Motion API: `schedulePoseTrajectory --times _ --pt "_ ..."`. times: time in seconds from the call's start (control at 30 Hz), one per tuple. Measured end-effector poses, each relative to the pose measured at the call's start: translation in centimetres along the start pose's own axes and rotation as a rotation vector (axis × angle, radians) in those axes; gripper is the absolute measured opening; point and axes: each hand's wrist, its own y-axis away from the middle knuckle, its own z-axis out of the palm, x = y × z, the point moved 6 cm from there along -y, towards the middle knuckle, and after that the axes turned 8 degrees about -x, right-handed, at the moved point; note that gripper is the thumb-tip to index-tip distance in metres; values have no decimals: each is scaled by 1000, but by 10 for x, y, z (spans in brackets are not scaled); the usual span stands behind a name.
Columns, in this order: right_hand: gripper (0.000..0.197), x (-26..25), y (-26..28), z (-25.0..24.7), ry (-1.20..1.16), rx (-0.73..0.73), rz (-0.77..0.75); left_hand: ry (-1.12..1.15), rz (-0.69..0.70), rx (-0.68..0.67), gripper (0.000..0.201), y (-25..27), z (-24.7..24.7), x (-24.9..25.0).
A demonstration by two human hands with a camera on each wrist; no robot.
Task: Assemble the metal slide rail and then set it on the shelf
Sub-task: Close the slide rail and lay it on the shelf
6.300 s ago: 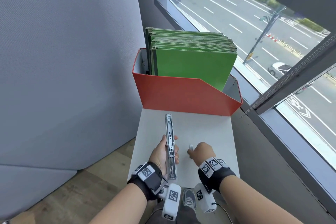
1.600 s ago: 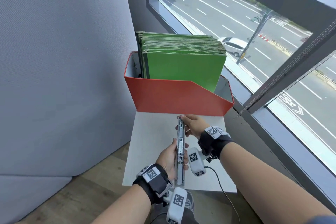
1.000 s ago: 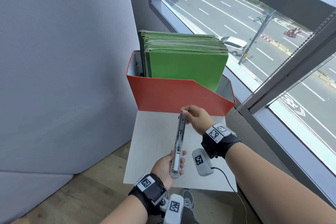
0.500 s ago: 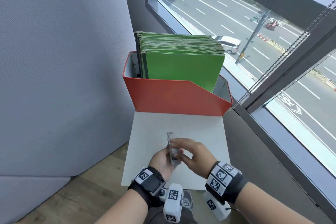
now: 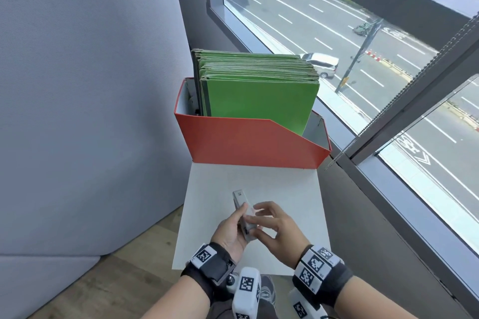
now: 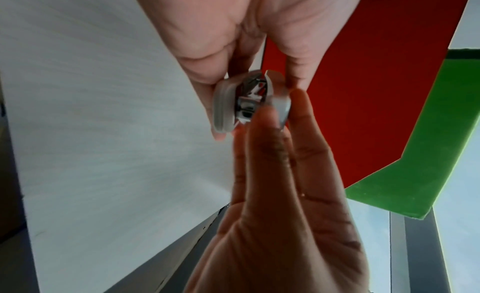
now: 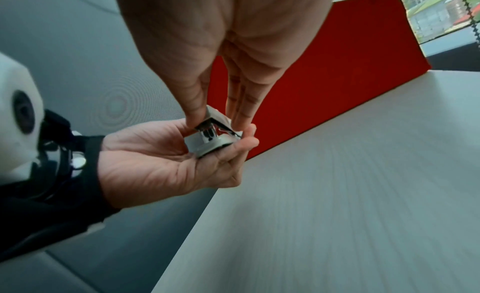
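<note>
Holding the rail above the white shelf, the left hand has its grip curled round the near end, thumb along one side. The right hand pinches the same end between thumb and fingertips. The rail points toward the red box of green folders at the shelf's far edge.

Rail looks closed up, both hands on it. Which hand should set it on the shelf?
Probably left. The left hand cradles the slide rail from below, fingers wrapped round its body. The right hand only pinches the near end with fingertips. The white shelf lies directly beneath.
</note>
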Motion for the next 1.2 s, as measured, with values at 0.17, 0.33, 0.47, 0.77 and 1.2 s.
schedulePoseTrajectory --times 0.17,0.33,0.47,0.77,1.2 --pt "34 6 4 6 -172 23 73 -149 56 109 25 -5 -10 9" --pt "39 24 0 9 -236 130 280 -255 131 121 25 -10 -9 18" --pt "43 42 -9 10 -230 172 420 -259 163 174 33 -20 -10 27" --pt "26 90 30 9 -128 146 546 -363 178 411 24 -65 -32 76" --pt "69 141 48 4 -3 123 607 -523 115 544 38 -89 -40 98"
